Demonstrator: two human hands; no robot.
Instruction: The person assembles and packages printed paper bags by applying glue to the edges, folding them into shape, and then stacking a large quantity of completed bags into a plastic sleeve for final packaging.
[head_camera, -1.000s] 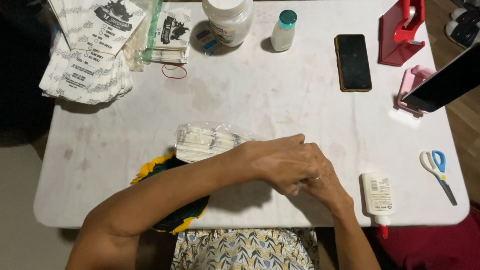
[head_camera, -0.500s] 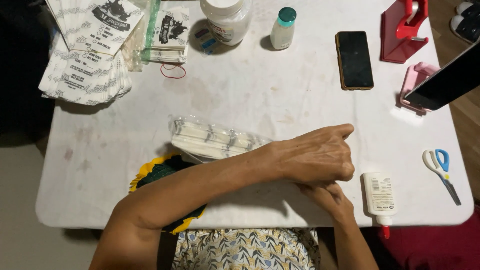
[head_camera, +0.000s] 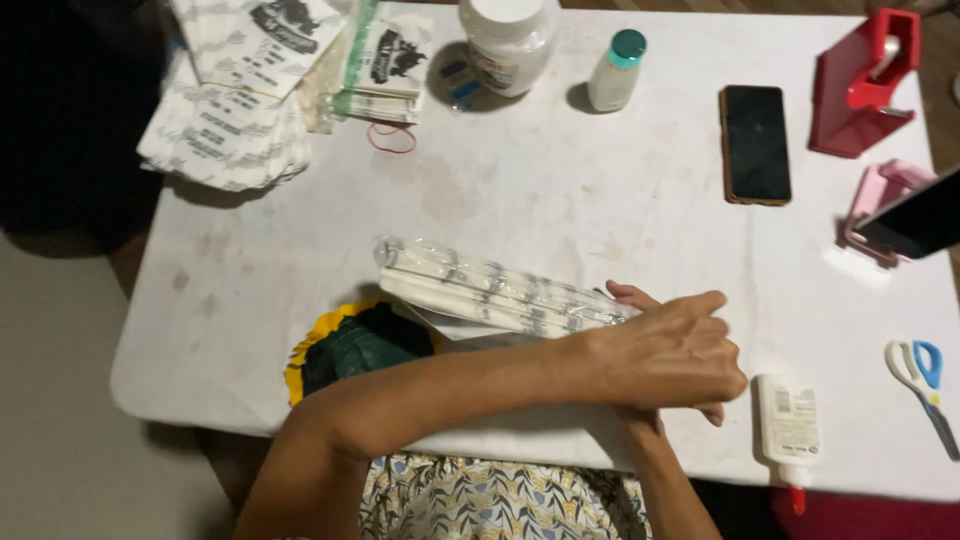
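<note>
Hands crossed near front edge of desk (head_camera: 560, 200): left hand (head_camera: 670, 355) lies over right hand (head_camera: 690, 405) (mostly hidden, grip unclear). Left fingers touch end of clear plastic packet (head_camera: 480, 290). Glue bottle (head_camera: 788, 425) just beside.

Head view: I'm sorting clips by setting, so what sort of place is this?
Probably a home craft table. A white table holds a glue bottle, scissors and a red tape dispenser, with stacked printed bags at one corner. The left hand rests by a clear packet of white sticks.
</note>
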